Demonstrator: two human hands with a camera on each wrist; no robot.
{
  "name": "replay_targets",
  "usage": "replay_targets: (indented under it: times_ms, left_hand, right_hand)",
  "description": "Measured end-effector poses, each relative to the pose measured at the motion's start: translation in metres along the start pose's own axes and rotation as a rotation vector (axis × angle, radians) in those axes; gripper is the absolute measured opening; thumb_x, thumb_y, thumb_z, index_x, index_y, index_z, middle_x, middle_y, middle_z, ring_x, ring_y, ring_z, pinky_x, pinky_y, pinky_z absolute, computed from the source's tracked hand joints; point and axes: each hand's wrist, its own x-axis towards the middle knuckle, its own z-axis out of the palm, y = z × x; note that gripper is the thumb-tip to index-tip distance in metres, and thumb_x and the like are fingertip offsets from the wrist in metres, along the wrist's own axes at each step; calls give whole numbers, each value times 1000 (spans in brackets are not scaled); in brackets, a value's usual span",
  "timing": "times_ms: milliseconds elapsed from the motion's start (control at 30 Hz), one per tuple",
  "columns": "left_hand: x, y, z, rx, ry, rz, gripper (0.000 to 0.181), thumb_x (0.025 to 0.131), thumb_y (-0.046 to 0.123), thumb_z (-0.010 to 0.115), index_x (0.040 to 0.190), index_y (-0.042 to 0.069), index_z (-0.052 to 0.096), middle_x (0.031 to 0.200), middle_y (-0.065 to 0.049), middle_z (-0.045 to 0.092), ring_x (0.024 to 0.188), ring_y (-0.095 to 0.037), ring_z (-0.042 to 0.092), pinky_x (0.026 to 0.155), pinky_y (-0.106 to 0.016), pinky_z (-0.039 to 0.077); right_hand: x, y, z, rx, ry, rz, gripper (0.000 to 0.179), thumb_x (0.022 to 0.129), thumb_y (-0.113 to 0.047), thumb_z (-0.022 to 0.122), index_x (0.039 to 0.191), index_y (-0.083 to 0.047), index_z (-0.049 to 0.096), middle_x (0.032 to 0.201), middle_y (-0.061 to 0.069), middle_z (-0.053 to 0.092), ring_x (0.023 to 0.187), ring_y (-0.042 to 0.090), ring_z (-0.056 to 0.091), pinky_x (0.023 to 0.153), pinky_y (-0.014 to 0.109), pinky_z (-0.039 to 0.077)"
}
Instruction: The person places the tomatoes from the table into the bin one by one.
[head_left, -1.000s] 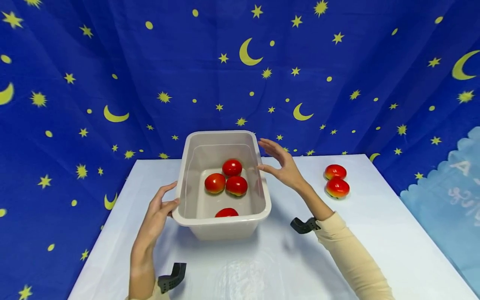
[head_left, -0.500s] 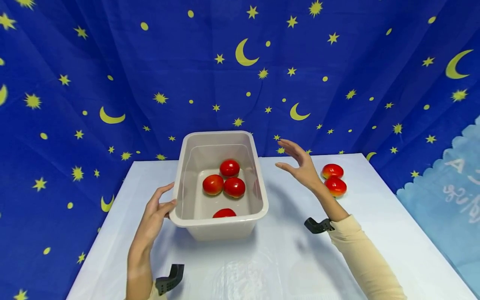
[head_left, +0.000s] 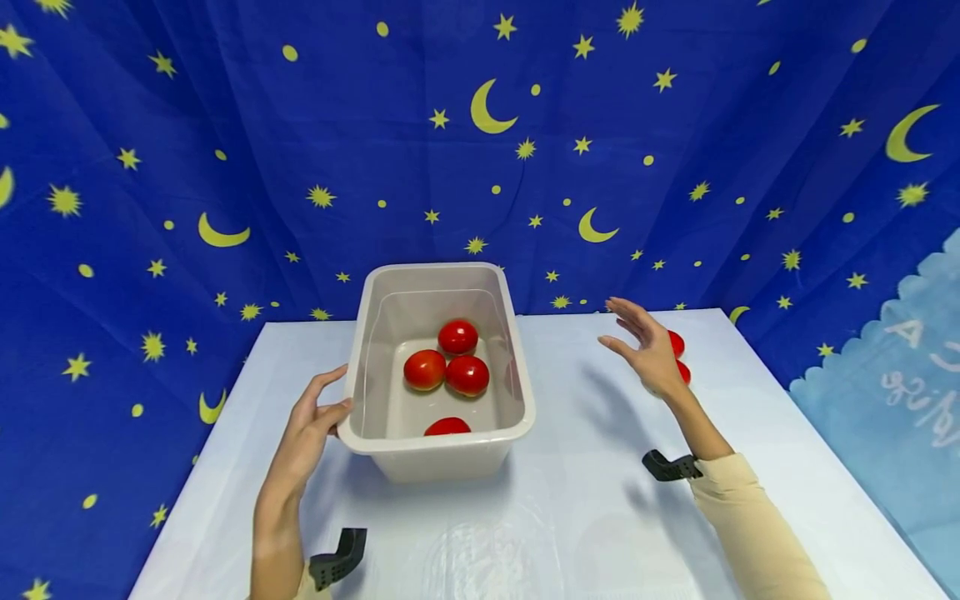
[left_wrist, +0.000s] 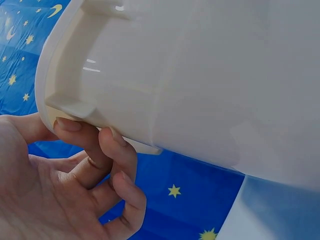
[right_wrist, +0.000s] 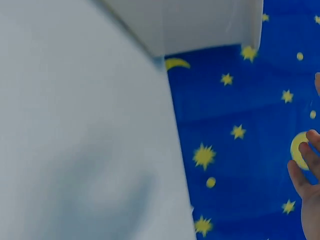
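The rim of the bin point(head_left: 431, 463) is held at its left side by the left hand point(head_left: 303, 437); the thumb is laid at the rim, and the other fingers are seen bent, some of them set against its underside in the left wrist view. The right hand point(head_left: 652, 358) is held in the air to the right of the bin, well apart from it; its thumb and fingers are spread, with a wide gap between them, and nothing is grasped.

The bin is placed on the white table point(head_left: 577, 533). Four red fruits are contained in it: a back fruit point(head_left: 457, 337), a left fruit point(head_left: 424, 369) and a right fruit point(head_left: 467, 376) are grouped closely, and a front fruit point(head_left: 447, 427) is partly hidden by the near rim.

Two further fruits, a far one point(head_left: 677, 343) and a near one point(head_left: 683, 372), are partly covered from view by the right hand; contact with them cannot be confirmed. A black mount point(head_left: 671, 467) is worn at the right wrist. The table is backed by a blue curtain point(head_left: 420, 167) printed with yellow moons and stars.
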Motion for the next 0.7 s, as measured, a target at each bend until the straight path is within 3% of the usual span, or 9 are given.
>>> replay_targets:
  times_ms: [233,400,633,700]
  left_hand:
    - [-1,-3,2,6,6,-5,47,102,12,45,148,8,36,78,-3,70,66,-12,61,77,-26,44]
    - [0,-1,3,3,6,-1,47,102,12,45,148,8,37,77,0,69,66,-11,60,77,-27,43]
    - [0,1,2,11,9,-5,47,102,11,45,148,8,36,76,1,69,66,-12,60,77,-27,43]
    - [0,1,1,15,10,-7,47,102,11,45,148,8,36,76,1,69,66,-12,60,77,-27,43]
  right_hand:
    - [-7,21,-19,-103,25,73,63,85,-3,73,141,3,45,142,24,49,133,37,44,110,40,35]
    - [-12,31,-32,-168,51,100,60,87,-8,73,140,1,48,141,23,51,134,37,43,112,45,32]
    - [-23,49,-43,-228,74,168,56,89,-17,72,139,-2,51,139,21,53,133,35,45,111,28,35]
    - [-25,55,-45,-236,75,176,55,89,-17,72,137,-1,52,138,21,54,132,36,46,111,33,36]
